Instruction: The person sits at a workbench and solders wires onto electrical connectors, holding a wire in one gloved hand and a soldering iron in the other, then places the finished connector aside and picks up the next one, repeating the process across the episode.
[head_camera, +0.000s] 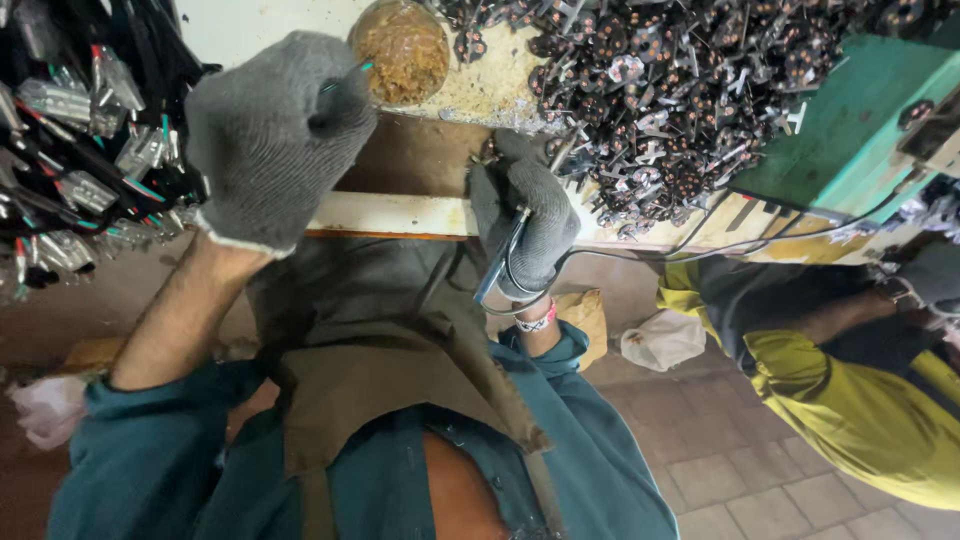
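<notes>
- Left hand (275, 135), grey knit glove, is raised in a closed fist over the bench edge (400, 213). A thin green-tipped wire end (362, 67) pokes out the top of the fist, so it is gripping something slim; what exactly is hidden inside the glove.
- Right hand (525, 215), also gloved, is lower, at the front edge of the bench. Fingers are curled shut around a metal hand tool (497, 262).
- The tool's long axis runs from the fingers down and back toward the person's body; its handles hang below the palm. A black cable (680, 250) loops from near that hand off to the right along the bench.
- Working tip of the tool points up toward the bench edge, touching or just beside a small part there; cannot tell which, the glove hides it.
- Key relation: the left fist is up and to the left of the right hand, apart from it, with no contact. The right hand is the one nearer the pile of black plug parts (690, 90), which lies just up and right of it on the bench.
- Round dish of brown paste (405, 50) sits on the bench between and above the two hands, nearer the left fist.
- Bundles of wired connectors (80, 150) hang at the far left, just beside the left fist.
- Another person in a yellow sleeve (860, 400) works at the right, well apart.
</notes>
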